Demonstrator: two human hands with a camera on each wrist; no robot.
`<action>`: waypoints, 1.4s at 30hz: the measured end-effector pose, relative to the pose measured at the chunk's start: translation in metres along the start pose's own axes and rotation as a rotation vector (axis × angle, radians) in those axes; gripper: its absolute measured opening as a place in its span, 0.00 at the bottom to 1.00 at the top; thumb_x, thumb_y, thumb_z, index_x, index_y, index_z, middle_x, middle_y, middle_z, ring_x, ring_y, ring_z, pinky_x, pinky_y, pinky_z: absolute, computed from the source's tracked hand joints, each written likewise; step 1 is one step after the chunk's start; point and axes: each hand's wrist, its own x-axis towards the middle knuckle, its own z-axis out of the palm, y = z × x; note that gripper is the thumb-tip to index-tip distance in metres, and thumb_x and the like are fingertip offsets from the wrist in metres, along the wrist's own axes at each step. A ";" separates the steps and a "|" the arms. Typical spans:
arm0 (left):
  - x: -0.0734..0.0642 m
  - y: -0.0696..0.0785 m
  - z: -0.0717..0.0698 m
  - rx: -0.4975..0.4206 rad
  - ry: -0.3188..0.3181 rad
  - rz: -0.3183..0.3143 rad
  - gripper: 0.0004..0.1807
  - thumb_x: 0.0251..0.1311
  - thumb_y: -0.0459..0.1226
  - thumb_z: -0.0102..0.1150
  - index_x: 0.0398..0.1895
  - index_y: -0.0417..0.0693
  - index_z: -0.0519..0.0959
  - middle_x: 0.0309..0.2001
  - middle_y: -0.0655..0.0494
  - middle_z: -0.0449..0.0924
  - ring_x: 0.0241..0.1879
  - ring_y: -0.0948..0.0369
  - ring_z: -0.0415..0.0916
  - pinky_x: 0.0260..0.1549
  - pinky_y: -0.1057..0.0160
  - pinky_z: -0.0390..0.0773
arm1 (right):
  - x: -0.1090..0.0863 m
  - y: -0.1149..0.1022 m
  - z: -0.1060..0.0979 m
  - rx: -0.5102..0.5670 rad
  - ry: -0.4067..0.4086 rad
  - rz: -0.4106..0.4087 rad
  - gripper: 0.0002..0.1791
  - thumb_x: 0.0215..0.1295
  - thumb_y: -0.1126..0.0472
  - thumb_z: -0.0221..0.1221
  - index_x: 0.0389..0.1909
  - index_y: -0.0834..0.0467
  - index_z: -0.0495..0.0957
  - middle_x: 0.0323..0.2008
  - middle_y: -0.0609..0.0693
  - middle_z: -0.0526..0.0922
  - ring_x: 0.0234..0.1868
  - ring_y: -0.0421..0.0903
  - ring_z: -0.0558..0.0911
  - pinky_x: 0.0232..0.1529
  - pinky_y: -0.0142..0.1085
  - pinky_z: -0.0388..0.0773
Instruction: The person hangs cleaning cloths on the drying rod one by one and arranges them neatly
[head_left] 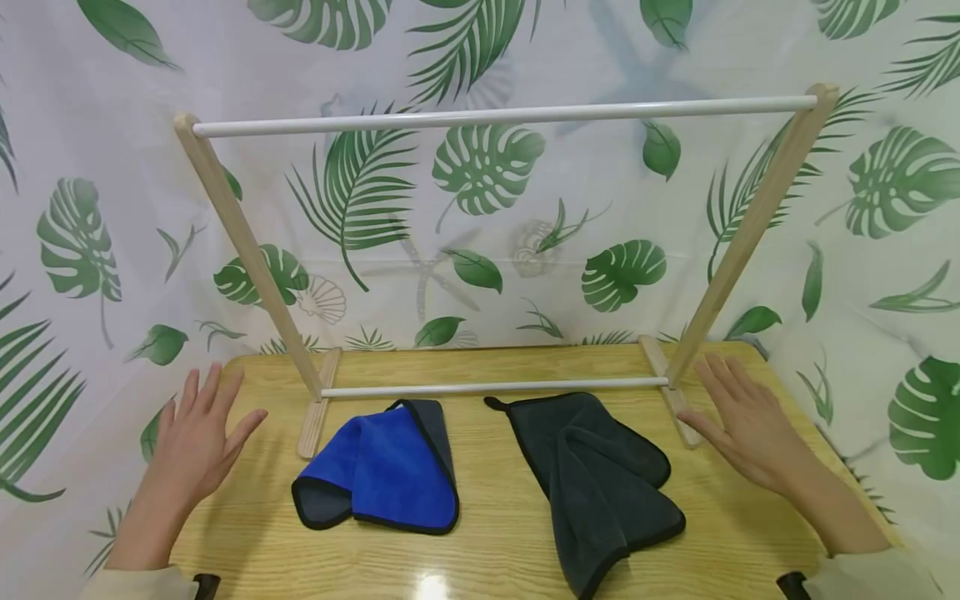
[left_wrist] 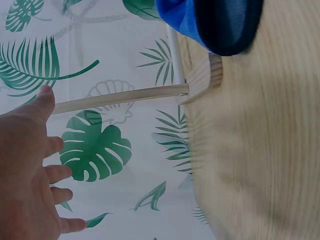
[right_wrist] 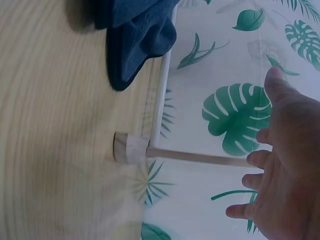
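My left hand (head_left: 197, 437) is held with spread fingers left of the rack's left foot, holding nothing. On the other side my right hand (head_left: 750, 425), fingers extended and likewise holding nothing, hovers by the right foot. A crumpled blue cloth (head_left: 397, 475) with black edging and a grey underside lies on the table nearer the left hand. Right of it lies a dark grey cloth (head_left: 592, 475), loosely folded, with a small hanging loop at its upper left corner. In the left wrist view the blue cloth (left_wrist: 182, 20) shows at the top; the right wrist view shows the grey cloth (right_wrist: 140, 45).
A rack of two wooden uprights (head_left: 251, 258) with a white top bar (head_left: 502, 117) and a white lower bar (head_left: 495, 387) stands at the back of the wooden table (head_left: 487, 575). A leaf-patterned curtain (head_left: 570, 233) hangs behind and along both sides.
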 end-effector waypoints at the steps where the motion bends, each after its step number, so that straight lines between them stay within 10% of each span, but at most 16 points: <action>1: 0.002 0.000 -0.001 -0.017 0.019 0.010 0.40 0.79 0.56 0.47 0.78 0.35 0.59 0.77 0.25 0.50 0.78 0.31 0.38 0.62 0.20 0.48 | 0.002 -0.002 0.000 0.006 0.004 -0.013 0.44 0.79 0.45 0.55 0.81 0.67 0.48 0.79 0.71 0.49 0.80 0.67 0.42 0.67 0.74 0.49; 21: 0.055 0.037 -0.017 -0.460 0.238 -0.095 0.37 0.79 0.44 0.53 0.80 0.35 0.54 0.74 0.31 0.61 0.66 0.31 0.67 0.59 0.32 0.71 | 0.042 -0.064 0.012 0.317 -0.020 -0.098 0.34 0.80 0.54 0.55 0.78 0.65 0.59 0.75 0.69 0.62 0.75 0.72 0.57 0.67 0.71 0.56; 30: 0.075 0.034 -0.009 -0.712 0.313 -0.225 0.36 0.79 0.43 0.53 0.82 0.43 0.54 0.76 0.44 0.63 0.73 0.46 0.64 0.67 0.44 0.67 | 0.062 -0.079 0.034 0.395 -0.047 -0.072 0.32 0.82 0.51 0.52 0.78 0.63 0.60 0.73 0.65 0.67 0.73 0.67 0.64 0.67 0.66 0.63; 42: 0.091 0.034 0.000 -0.896 0.361 -0.233 0.33 0.79 0.41 0.52 0.81 0.43 0.56 0.77 0.43 0.62 0.76 0.48 0.60 0.72 0.55 0.63 | 0.078 -0.089 0.058 0.490 -0.056 -0.071 0.29 0.82 0.52 0.51 0.74 0.66 0.66 0.68 0.65 0.73 0.67 0.65 0.73 0.62 0.64 0.71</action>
